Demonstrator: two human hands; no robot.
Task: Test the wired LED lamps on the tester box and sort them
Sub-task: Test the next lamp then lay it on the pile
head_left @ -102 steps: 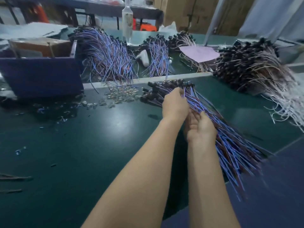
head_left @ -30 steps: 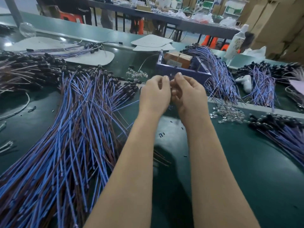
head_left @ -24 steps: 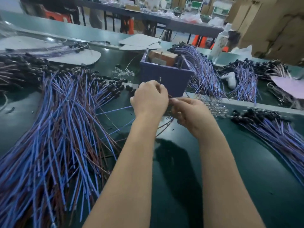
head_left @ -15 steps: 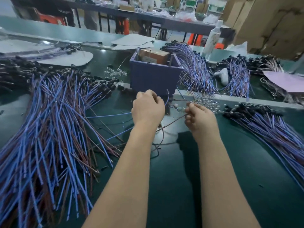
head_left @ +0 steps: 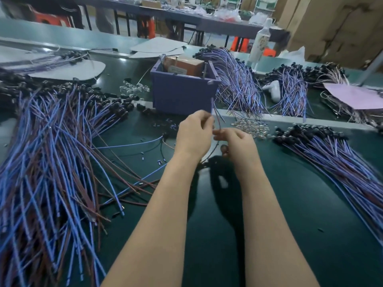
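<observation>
Tabletop: smooth dark-green covering with a low sheen. Lamp wires: blue and brown plastic insulation, matt. Lamp holders: black plastic. Tester box: matt purple plastic walls. Loose lenses: clear, glossy. Cartons: matt brown cardboard.

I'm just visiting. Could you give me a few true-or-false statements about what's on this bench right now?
1. The left hand and the right hand both pinch thin wires in front of the purple box. True.
2. The purple box is empty. False: an orange-brown block sits inside it.
3. A large heap of wired lamps lies on the person's left. True.
4. The clear caps lie inside the box. False: the clear caps lie on the green table, right of the hands.
</observation>
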